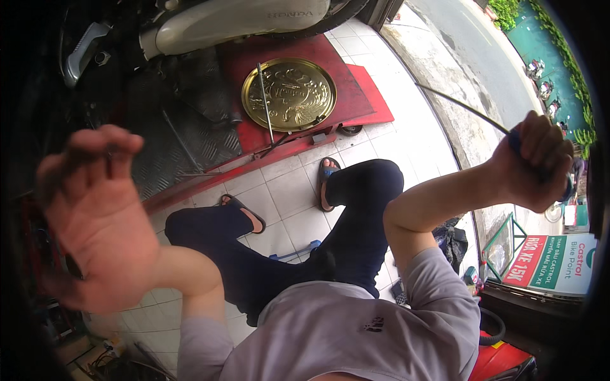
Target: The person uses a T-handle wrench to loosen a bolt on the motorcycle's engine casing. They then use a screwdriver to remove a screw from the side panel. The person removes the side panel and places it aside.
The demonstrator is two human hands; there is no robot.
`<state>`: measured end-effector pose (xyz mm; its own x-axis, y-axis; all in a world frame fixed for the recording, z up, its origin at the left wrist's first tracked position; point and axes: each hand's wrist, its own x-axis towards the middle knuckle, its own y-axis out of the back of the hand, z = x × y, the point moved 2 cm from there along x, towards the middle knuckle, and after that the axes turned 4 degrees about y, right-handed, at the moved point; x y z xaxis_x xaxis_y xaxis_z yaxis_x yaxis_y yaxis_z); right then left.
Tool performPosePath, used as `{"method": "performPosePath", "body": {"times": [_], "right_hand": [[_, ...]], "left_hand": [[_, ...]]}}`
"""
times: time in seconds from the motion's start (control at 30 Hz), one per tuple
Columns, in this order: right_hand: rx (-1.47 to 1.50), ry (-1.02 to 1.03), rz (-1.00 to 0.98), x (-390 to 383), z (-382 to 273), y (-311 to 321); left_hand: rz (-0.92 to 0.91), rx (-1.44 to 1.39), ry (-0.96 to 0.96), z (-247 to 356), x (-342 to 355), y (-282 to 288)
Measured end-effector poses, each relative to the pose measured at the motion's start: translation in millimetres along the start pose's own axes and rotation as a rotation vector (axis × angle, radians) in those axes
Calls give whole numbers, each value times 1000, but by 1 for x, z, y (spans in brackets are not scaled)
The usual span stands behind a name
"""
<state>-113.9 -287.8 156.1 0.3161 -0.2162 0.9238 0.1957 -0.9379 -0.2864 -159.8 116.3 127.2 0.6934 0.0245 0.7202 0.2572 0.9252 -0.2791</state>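
My left hand (101,216) is raised on the left, palm showing and fingers partly curled, with dark smudges on the fingertips and nothing in it. Held up at the right, my right hand (537,162) is closed round the blue handle of a long screwdriver (467,106). Its thin shaft points up and to the left, apart from everything else; the tip looks narrow. In front of me a round gold tray (305,105) with a raised pattern lies on a red lift platform (356,95). A slim metal rod (264,95) lies across the tray's left side.
Above the platform stands a motorbike, its pale exhaust cover (235,25) and silver footrest (86,54) showing. A dark ribbed metal plate (184,140) covers the platform's left part. White tiles (279,197) lie under my sandals. Beyond the doorway are a street (467,38) and a signboard (549,263).
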Motion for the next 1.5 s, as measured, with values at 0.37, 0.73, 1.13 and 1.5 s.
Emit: {"method": "performPosePath", "body": {"times": [0.37, 0.73, 1.13, 1.5], "right_hand": [[-156, -638, 986, -168, 208, 139], [-258, -848, 1014, -174, 217, 147], [-26, -1008, 606, -177, 223, 107], [255, -1069, 486, -198, 253, 36]], "left_hand": [[-168, 817, 648, -258, -62, 36], [-849, 865, 561, -358, -43, 24], [-385, 670, 651, -319, -10, 67], [174, 13, 618, -280, -29, 136]]}}
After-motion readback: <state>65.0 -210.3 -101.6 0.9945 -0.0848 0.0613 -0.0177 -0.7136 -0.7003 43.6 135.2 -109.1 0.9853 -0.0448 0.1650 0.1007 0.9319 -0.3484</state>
